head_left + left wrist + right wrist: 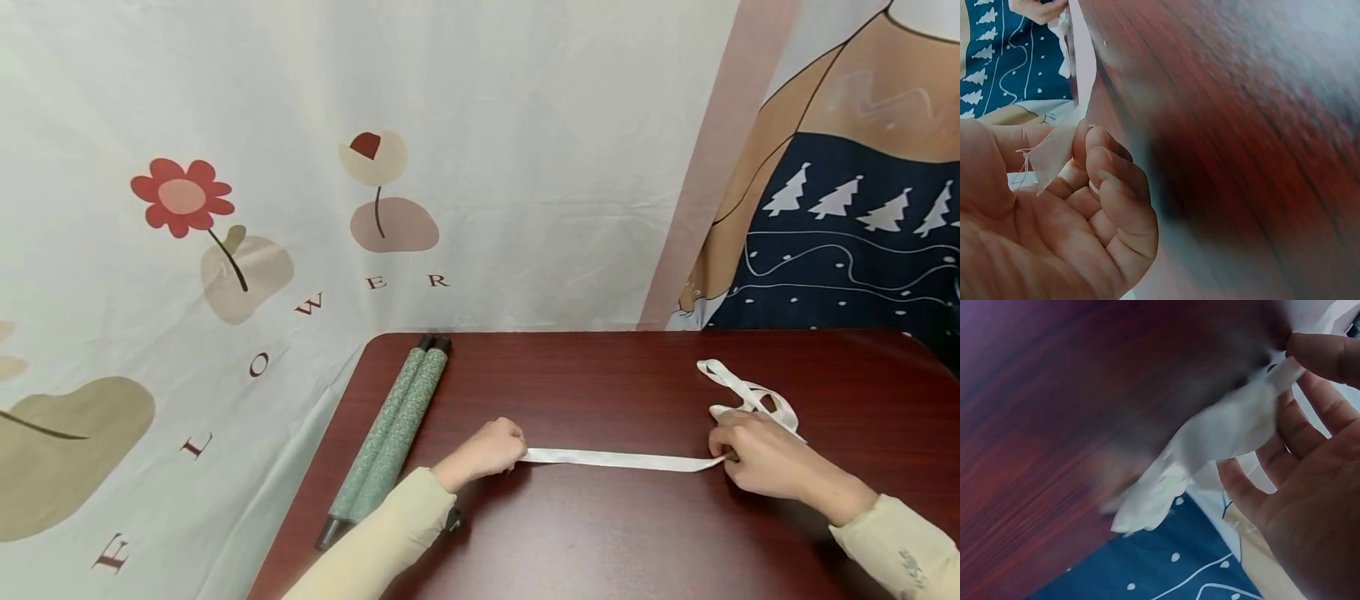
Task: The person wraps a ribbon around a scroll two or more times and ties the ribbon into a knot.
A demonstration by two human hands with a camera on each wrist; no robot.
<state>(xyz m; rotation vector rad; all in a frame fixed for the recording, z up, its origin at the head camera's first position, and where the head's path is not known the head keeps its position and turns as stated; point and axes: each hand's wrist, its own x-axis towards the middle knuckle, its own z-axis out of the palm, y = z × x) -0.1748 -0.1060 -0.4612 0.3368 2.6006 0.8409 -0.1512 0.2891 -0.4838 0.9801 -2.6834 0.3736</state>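
A white ribbon (pixel 622 459) runs between the two hands just above the dark red table. The left hand (pixel 491 450) pinches one end; in the left wrist view the ribbon's frayed tip (pixel 1054 153), with loose threads, comes out between thumb and curled fingers. Farther along, the right hand (pixel 765 454) pinches the ribbon between thumb and fingertips. The rest of the ribbon lies in loose loops (pixel 780 408) just beyond the right hand. In the right wrist view a slack, blurred stretch of ribbon (pixel 1222 434) hangs past the fingers.
Two green speckled rolls (pixel 401 425) with black ends lie side by side along the table's left part. A small dark object (pixel 453 521) shows partly behind the left sleeve. A printed curtain (pixel 525 167) hangs along the back and left edges of the table (pixel 600 533).
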